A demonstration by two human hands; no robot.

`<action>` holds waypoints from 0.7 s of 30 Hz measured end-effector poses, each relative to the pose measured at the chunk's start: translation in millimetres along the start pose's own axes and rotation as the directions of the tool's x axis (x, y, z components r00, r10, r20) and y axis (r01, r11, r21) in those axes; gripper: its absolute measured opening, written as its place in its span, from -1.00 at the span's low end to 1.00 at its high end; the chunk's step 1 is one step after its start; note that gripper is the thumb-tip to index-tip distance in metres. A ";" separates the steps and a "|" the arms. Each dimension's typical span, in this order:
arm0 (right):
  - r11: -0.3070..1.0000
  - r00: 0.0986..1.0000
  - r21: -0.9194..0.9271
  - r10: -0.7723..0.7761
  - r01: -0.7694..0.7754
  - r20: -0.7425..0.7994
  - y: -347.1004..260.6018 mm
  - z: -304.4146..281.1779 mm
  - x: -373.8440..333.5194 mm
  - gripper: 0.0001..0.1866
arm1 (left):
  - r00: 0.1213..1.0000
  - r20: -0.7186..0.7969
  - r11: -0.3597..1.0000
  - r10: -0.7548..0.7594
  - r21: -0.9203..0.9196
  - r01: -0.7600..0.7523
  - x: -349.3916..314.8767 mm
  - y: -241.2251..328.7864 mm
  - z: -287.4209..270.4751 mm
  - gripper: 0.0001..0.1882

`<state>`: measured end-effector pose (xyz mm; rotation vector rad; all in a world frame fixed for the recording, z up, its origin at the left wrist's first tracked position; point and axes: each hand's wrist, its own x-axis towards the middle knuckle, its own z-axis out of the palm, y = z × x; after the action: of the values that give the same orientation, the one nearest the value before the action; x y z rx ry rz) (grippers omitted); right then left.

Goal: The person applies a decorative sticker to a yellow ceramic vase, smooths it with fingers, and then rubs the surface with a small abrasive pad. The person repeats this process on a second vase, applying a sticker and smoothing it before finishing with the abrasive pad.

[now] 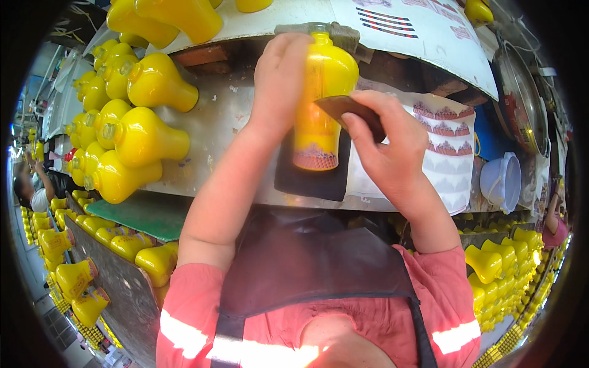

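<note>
A glossy yellow bottle (336,69) lies on the worktable in front of me, its clear glass neck pointing away. Purple-and-red decals band its near end. Curled over the bottle's upper left side, my left hand (279,76) grips it, with the fingertips partly blurred. Between the thumb and fingers of my right hand (392,135) is a thin dark brown scraper (362,115), its edge at the bottle's right side. A black pad (294,182) lies under the bottle's near end. Right of it is a sheet of decals (451,156), some spots on it pale.
Several yellow bottles (161,83) lie in rows at the left. More decal sheets (386,23) rest on the white board at the back. A pale bucket (501,182) stands at the right. Racks of yellow bottles (500,260) fill both sides below. A person (42,184) is at far left.
</note>
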<state>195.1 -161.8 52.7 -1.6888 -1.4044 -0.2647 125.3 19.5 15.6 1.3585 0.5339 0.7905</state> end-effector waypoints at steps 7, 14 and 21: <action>0.992 0.992 -0.017 0.124 -0.124 -0.010 18.5 -2.9 51.4 -0.77 | 0.961 0.075 0.878 0.266 0.393 -0.273 -19.9 -7.5 -9.6 -0.54; 0.987 0.980 -0.101 0.139 -0.125 0.146 30.9 -4.4 97.5 -0.74 | 0.900 0.229 0.625 0.370 0.656 -0.424 -49.7 -8.4 -14.3 -0.17; 0.986 0.974 -0.167 0.053 -0.016 0.219 26.3 4.1 112.3 -0.72 | 0.937 0.221 0.595 0.269 0.728 -0.342 -56.3 -3.1 -8.3 0.16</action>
<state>253.9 -81.4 111.0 -1.9254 -1.5503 -0.1794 83.7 -18.0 5.5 2.3238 0.5964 0.8053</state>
